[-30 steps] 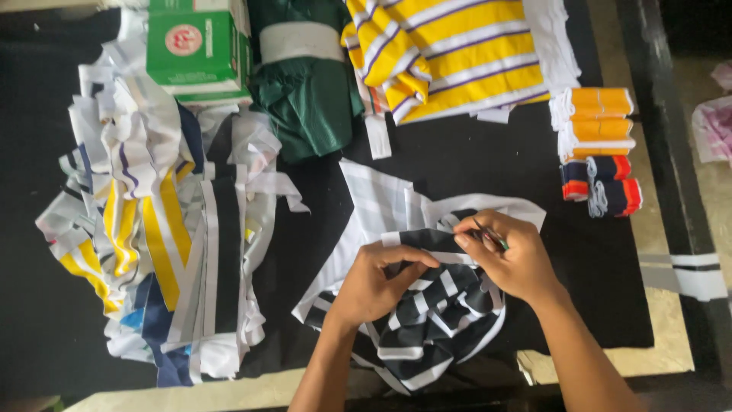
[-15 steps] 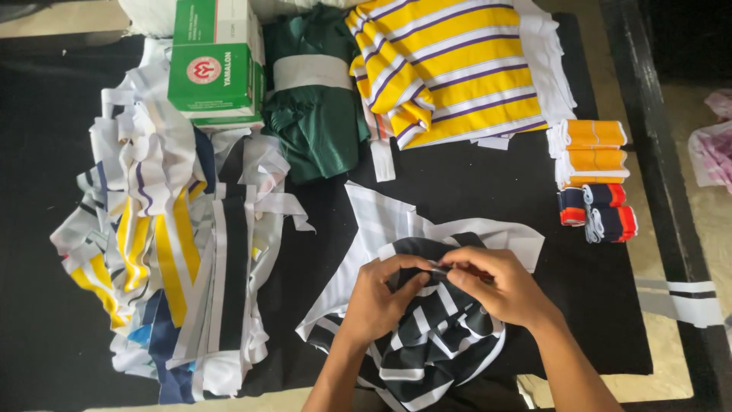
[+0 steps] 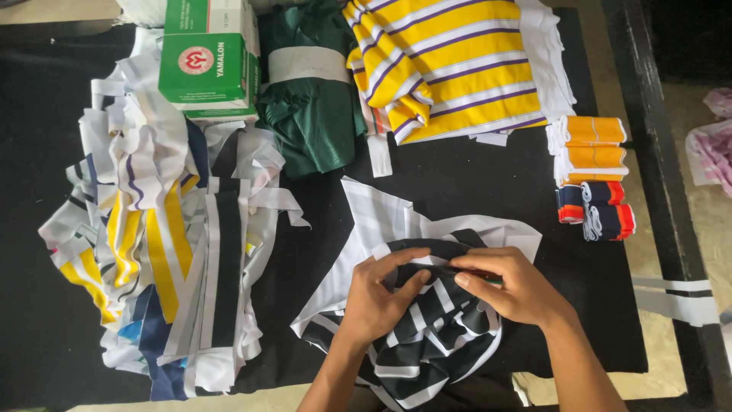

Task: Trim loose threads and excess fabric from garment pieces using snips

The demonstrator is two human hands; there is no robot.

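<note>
Black-and-white striped fabric (image 3: 427, 336) bunched, long axis toward the person, left hand (image 3: 377, 301) and right hand (image 3: 515, 286) fingers pinching it

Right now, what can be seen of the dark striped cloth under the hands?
The dark striped cloth is navy or black with white stripes, soft and thin-looking, bunched in crumpled folds at the near edge of the black table. It lies partly over a white fabric piece. The left hand presses on its top; the right hand pinches a fold beside it.
</note>
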